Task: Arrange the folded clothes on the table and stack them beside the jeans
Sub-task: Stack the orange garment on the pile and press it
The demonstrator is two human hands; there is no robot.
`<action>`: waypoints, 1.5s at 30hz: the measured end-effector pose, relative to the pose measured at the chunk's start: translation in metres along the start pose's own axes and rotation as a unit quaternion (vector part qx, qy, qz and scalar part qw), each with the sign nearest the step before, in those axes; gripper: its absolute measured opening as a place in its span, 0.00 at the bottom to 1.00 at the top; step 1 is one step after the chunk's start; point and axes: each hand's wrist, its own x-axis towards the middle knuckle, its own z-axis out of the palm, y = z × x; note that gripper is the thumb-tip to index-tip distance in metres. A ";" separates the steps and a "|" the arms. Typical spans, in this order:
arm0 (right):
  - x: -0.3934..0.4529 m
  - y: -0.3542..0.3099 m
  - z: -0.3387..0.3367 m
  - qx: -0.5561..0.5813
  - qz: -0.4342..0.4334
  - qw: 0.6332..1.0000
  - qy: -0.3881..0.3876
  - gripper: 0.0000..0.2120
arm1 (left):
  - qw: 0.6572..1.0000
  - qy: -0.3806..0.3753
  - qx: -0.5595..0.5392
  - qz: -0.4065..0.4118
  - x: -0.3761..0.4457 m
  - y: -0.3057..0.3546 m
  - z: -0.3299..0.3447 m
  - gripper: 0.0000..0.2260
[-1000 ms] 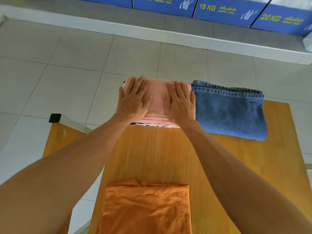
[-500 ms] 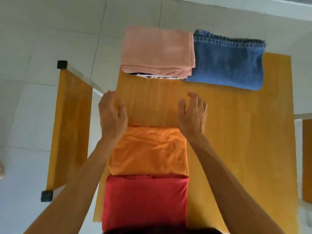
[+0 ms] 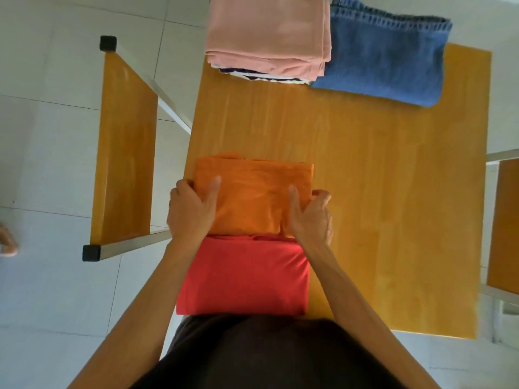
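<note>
A: Is there any writing to read on the clothes or the furniture?

B: None that can be made out. Under the pink folded garment (image 3: 268, 32) a dark-and-white patterned piece (image 3: 261, 77) peeks out, but it may be print or stripes; too little shows to tell.

A: Where do the things lie?

B: The pink garment tops a small pile at the far edge of the wooden table (image 3: 379, 169), touching the folded jeans (image 3: 384, 54) on its right side. Near the person, the orange folded garment (image 3: 252, 197) lies with the red folded garment (image 3: 244, 273) just behind it, edges meeting.

A: And the hands?

B: The left hand (image 3: 191, 211) clasps the orange garment's left edge, thumb on top and the other fingers (image 3: 182, 189) curled at the side. The right hand (image 3: 310, 217) grips the right edge the same way.

A: What stands around?

B: A wooden bench (image 3: 123, 147) with metal framing on the left, another wooden seat (image 3: 504, 226) at the right edge, and a pale tiled floor (image 3: 50, 108). The table between the orange garment and the pile is bare wood.
</note>
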 end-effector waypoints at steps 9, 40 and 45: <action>0.026 0.004 -0.010 0.075 -0.092 0.993 -0.022 0.17 | 0.997 -0.017 -0.053 0.049 0.015 0.025 -0.005 0.27; 0.260 -0.222 -0.068 0.120 -0.177 0.974 0.078 0.14 | 0.981 0.087 -0.066 0.158 0.264 0.248 -0.040 0.25; 0.262 -0.218 -0.064 0.125 -0.177 0.972 0.087 0.13 | 0.979 0.106 -0.056 0.165 0.264 0.242 -0.036 0.24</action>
